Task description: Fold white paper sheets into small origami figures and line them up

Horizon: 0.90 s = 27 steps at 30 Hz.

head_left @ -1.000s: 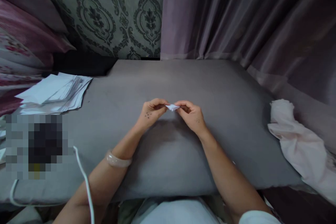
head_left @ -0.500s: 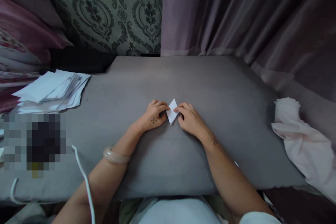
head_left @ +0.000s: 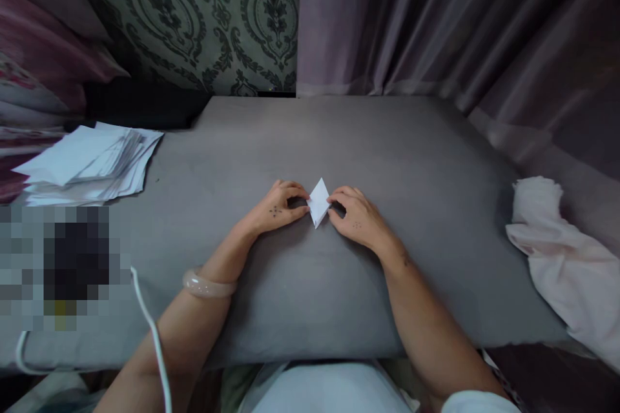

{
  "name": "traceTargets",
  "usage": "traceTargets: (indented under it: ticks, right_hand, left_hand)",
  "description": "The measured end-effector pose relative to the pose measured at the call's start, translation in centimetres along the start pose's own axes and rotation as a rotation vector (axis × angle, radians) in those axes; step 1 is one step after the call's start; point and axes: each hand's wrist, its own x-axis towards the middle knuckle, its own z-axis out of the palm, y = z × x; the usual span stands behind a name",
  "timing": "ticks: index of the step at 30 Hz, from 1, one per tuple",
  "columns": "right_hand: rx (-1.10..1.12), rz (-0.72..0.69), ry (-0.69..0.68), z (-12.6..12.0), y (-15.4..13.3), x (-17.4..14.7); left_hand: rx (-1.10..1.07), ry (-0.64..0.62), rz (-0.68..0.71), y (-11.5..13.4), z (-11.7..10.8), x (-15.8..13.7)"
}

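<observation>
A small folded white paper [head_left: 319,202], diamond-shaped with points toward and away from me, is at the middle of the grey-covered surface [head_left: 300,297]. My left hand [head_left: 279,208] pinches its left corner between thumb and fingers. On the opposite side, my right hand [head_left: 356,216] has thumb and fingertips closed at the right corner. Most of the paper's top face shows between the two hands. A pale bangle [head_left: 208,285] circles my left forearm.
At the left lies a stack of white paper sheets [head_left: 82,158], with a black cloth [head_left: 145,103] behind it. A white cable [head_left: 152,329] runs past my left forearm. Crumpled pale fabric [head_left: 562,251] lies at the right edge. Curtains [head_left: 387,19] hang behind.
My fingers have drawn back from the paper's face to its left and right corners, so more of the diamond shows. The view has shifted slightly.
</observation>
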Motion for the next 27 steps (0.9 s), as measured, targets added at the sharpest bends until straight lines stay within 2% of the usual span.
traceTargets:
  ticks: [7,13,21,27]
  right_hand:
    - [0.052,0.014,0.035,0.5,0.4,0.3]
    - [0.090,0.060,0.046,0.8,0.6,0.6]
    - [0.202,0.154,0.106,1.8,1.3,1.2]
    - [0.279,0.227,0.128,2.0,1.6,1.6]
  left_hand:
    - [-0.001,0.056,0.078,-1.0,0.6,0.6]
    - [0.017,0.081,0.070,-0.8,0.7,1.0]
    - [-0.001,0.076,-0.024,-0.1,0.7,1.5]
    - [0.050,0.140,-0.081,-0.1,1.3,1.8]
